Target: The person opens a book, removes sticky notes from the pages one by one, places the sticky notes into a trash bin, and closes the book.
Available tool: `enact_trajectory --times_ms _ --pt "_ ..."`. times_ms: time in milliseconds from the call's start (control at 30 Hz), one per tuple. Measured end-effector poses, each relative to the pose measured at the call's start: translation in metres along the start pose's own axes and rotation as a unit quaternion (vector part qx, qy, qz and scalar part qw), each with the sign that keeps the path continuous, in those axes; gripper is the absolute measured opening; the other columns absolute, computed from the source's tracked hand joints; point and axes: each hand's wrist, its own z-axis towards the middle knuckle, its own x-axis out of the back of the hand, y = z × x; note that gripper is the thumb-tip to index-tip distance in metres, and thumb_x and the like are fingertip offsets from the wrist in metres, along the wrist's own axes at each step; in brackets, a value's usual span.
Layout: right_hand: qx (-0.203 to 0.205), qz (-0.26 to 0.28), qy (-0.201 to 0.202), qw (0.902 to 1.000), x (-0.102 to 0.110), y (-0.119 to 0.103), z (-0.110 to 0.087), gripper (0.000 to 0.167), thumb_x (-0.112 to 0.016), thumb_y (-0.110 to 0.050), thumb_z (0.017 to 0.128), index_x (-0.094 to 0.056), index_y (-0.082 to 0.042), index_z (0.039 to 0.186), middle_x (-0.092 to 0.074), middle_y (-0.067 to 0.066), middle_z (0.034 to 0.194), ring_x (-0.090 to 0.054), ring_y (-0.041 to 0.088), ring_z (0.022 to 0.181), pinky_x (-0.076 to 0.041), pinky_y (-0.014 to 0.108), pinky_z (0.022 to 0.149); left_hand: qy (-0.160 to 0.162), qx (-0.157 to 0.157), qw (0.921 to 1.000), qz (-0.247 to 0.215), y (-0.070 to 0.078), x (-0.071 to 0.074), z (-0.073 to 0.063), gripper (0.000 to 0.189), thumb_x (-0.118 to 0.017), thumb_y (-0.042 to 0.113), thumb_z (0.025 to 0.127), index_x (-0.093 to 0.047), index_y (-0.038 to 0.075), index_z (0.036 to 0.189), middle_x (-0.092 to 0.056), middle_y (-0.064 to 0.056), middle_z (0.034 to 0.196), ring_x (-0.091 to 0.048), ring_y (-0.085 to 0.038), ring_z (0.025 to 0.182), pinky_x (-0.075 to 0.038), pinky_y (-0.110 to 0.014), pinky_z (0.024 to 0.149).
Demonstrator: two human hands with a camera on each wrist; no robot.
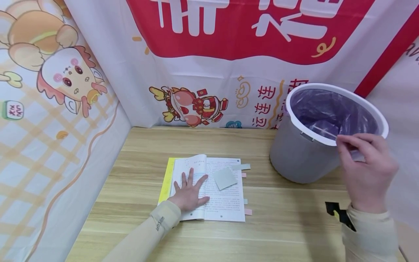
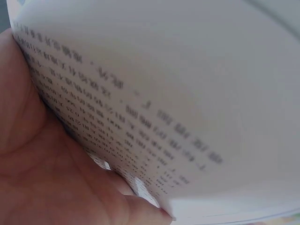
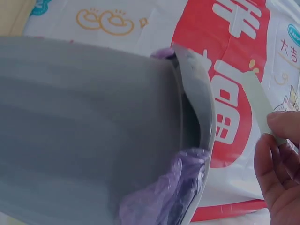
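Observation:
My left hand (image 1: 188, 196) rests with spread fingers on the left page of an open book (image 1: 226, 205). In the left wrist view, a curved printed page (image 2: 187, 93) fills most of the picture beside the palm (image 2: 61, 173). Thumb and index finger of my right hand (image 1: 371, 163) pinch a pale green paper strip (image 3: 258, 101) by one end, at the near rim of a grey bin (image 1: 296, 156). The strip's other end points over the bin's opening. On the right page lies a pale green sticky-note pad (image 1: 225, 178), turned at an angle.
A purple bag (image 1: 353, 112) lines the bin, which stands at the table's back right. Green and pink tabs (image 1: 248, 211) stick out from the book's right edge. A black item (image 1: 332, 207) lies by the right wrist. Printed cloth (image 1: 196, 69) hangs behind the wooden table (image 1: 131, 203).

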Motion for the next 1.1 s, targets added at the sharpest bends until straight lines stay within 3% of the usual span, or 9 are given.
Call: enact_trajectory --times_ms 233,467,633,767,900,1100 --pt "-0.011 -0.009 -0.017 0.9998 -0.003 0.017 0.011 0.015 -0.074 -0.008 0.085 -0.077 0.005 0.091 -0.069 0.024 0.088 -0.055 -0.015 0.088 -0.043 0.007 0.083 -0.002 0.002 1.0 -0.001 0.001 0.0 -0.001 0.08 -0.049 0.068 0.092 -0.017 0.038 0.158 0.017 -0.021 0.162 0.006 -0.055 0.143 -0.008 -0.081 0.102" --pt "-0.005 -0.045 -0.082 0.9956 -0.008 0.034 0.012 0.013 -0.072 -0.003 0.086 -0.076 0.005 0.095 -0.07 0.024 0.092 -0.051 -0.013 0.092 -0.037 0.005 0.089 -0.008 0.005 0.9999 0.003 0.002 0.001 -0.001 0.08 -0.048 0.068 0.092 -0.014 0.039 0.159 0.019 -0.02 0.162 0.008 -0.054 0.143 -0.008 -0.08 0.103" --pt "-0.008 -0.05 -0.113 0.9923 -0.011 0.041 0.011 0.015 -0.069 -0.005 0.089 -0.076 0.004 0.098 -0.071 0.025 0.092 -0.042 -0.026 0.092 -0.034 0.002 0.087 -0.007 0.003 1.0 -0.003 0.004 0.003 -0.003 0.08 -0.049 0.067 0.093 -0.015 0.038 0.159 0.018 -0.021 0.162 0.008 -0.054 0.143 -0.007 -0.08 0.103" --pt "-0.027 -0.057 -0.131 0.9893 -0.013 0.041 0.011 0.019 -0.065 -0.011 0.092 -0.076 0.0 0.104 -0.072 0.023 0.096 -0.042 -0.029 0.088 -0.034 0.001 0.081 -0.002 0.001 1.0 -0.002 0.003 0.003 -0.003 0.079 -0.049 0.066 0.093 -0.015 0.037 0.159 0.018 -0.021 0.162 0.008 -0.054 0.143 -0.007 -0.081 0.102" --pt "-0.049 -0.048 -0.136 0.9884 -0.014 0.042 0.01 0.02 -0.063 -0.009 0.092 -0.076 0.0 0.105 -0.072 0.022 0.098 -0.045 -0.025 0.083 -0.034 0.002 0.075 -0.001 -0.001 1.0 0.002 0.003 0.002 -0.003 0.079 -0.048 0.066 0.094 -0.014 0.037 0.159 0.018 -0.022 0.161 0.007 -0.055 0.143 -0.007 -0.081 0.102" --pt "-0.052 -0.039 -0.116 0.9911 -0.016 0.043 0.009 0.018 -0.065 -0.005 0.091 -0.076 0.001 0.104 -0.07 0.024 0.095 -0.044 -0.018 0.091 -0.034 0.004 0.083 -0.001 -0.004 1.0 0.007 0.003 0.002 -0.001 0.079 -0.048 0.066 0.094 -0.014 0.037 0.159 0.018 -0.022 0.161 0.007 -0.055 0.143 -0.008 -0.081 0.102"
